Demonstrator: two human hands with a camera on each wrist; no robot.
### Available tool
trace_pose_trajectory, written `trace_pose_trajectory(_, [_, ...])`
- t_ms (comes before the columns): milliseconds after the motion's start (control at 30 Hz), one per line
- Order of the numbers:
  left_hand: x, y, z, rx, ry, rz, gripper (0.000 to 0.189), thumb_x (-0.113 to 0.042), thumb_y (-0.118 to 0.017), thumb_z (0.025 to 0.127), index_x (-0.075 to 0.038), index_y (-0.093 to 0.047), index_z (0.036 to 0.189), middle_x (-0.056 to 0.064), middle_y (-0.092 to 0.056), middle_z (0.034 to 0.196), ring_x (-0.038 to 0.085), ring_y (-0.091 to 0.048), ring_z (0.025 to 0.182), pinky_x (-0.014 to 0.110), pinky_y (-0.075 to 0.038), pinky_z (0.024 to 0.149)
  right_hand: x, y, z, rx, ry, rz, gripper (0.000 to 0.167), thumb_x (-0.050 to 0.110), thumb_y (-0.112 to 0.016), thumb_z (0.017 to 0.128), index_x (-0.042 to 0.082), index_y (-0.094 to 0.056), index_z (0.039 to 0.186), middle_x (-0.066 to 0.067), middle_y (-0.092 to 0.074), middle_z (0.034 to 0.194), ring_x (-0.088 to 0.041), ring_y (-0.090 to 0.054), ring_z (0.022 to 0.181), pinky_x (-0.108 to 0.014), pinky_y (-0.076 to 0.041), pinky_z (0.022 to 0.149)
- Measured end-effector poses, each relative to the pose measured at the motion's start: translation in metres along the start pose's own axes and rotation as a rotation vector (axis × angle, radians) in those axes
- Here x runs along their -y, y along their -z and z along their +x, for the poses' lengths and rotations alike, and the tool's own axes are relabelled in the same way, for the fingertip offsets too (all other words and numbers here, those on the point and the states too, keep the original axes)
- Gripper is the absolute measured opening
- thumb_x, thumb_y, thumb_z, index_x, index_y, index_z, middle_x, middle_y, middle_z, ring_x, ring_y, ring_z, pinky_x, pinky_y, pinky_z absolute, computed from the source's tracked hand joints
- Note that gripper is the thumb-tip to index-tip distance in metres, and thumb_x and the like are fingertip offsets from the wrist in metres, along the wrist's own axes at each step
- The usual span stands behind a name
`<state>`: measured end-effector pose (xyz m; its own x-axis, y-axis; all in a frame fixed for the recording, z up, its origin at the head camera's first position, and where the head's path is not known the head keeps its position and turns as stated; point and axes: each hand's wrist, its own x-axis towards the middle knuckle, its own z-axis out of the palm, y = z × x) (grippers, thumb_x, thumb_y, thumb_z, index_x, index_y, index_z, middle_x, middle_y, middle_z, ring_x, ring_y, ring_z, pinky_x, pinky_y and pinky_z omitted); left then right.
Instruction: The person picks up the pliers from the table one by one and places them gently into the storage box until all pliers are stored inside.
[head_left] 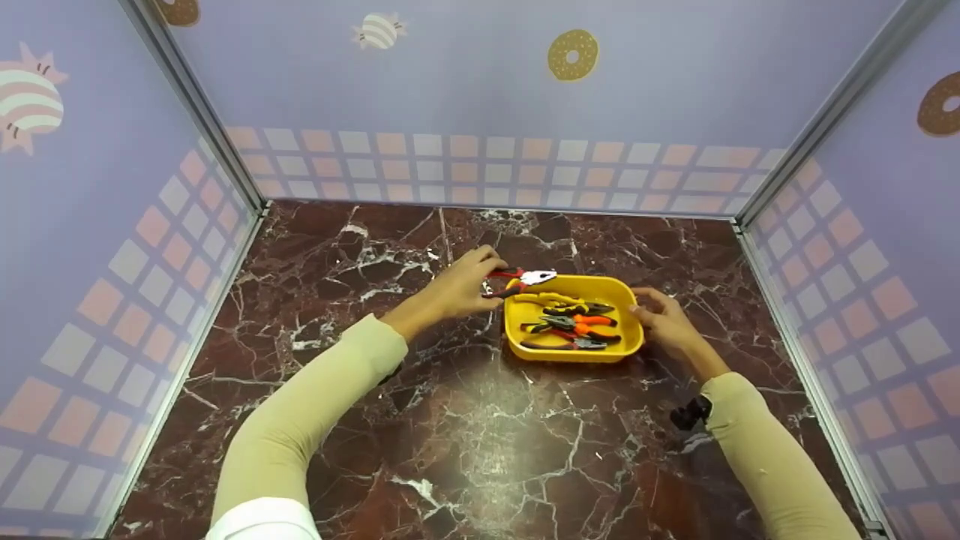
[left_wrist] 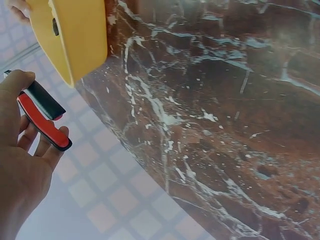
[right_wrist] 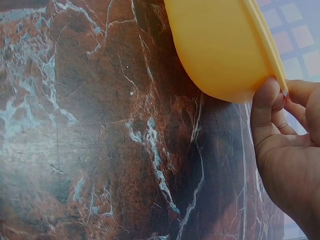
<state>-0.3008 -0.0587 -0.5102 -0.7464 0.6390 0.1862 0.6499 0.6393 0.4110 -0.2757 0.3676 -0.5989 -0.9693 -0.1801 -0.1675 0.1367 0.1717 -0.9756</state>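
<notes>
My left hand [head_left: 466, 285] grips a pair of pliers [head_left: 538, 277] by its red and black handles [left_wrist: 42, 122], which stand apart. The metal head of these pliers hangs over the left rim of a yellow plastic basin [head_left: 574, 355]. With thumb and fingers, my right hand [head_left: 667, 324] pinches the basin's right rim, seen close up in the right wrist view [right_wrist: 287, 130]. Inside the basin lie several more pliers: a yellow and black pair [head_left: 574, 308], an orange-handled pair [head_left: 595, 326] and a dark-handled pair with red [head_left: 589, 343] near the front.
The basin stands on a dark red marbled tabletop [head_left: 487, 435] with white veins. Lilac panels with candy and doughnut prints enclose it at the back [head_left: 480, 97], left [head_left: 67, 225] and right [head_left: 885, 247]. Metal strips [head_left: 217, 307] run along the edges.
</notes>
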Motion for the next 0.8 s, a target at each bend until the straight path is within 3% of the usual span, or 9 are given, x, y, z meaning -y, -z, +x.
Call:
trace_pose_trajectory(367, [-0.015, -0.005, 0.015, 0.025, -0.063, -0.018, 0.051, -0.023, -0.084, 0.090, -0.005, -0.066, 0.135, 0.007, -0.056, 0.128, 0.025, -0.056, 0.116, 0.041, -0.048, 0.104, 0.002, 0.000, -0.001, -0.010, -0.023, -0.010, 0.045, 0.010, -0.058, 0.109, -0.002, -0.049, 0.151, -0.030, -0.057, 0.132, -0.020, -0.069, 0.089, -0.030, -0.062, 0.067])
trace_pose_trajectory(800, [-0.035, -0.017, 0.032, 0.099, -0.093, 0.015, 0.056, -0.027, -0.084, 0.091, -0.007, -0.064, 0.139, 0.006, -0.054, 0.134, 0.024, -0.054, 0.124, 0.036, -0.046, 0.111, 0.002, -0.003, 0.000, -0.021, -0.006, -0.004, 0.044, 0.008, -0.059, 0.108, -0.005, -0.050, 0.150, -0.026, -0.059, 0.123, -0.016, -0.066, 0.081, -0.027, -0.058, 0.062])
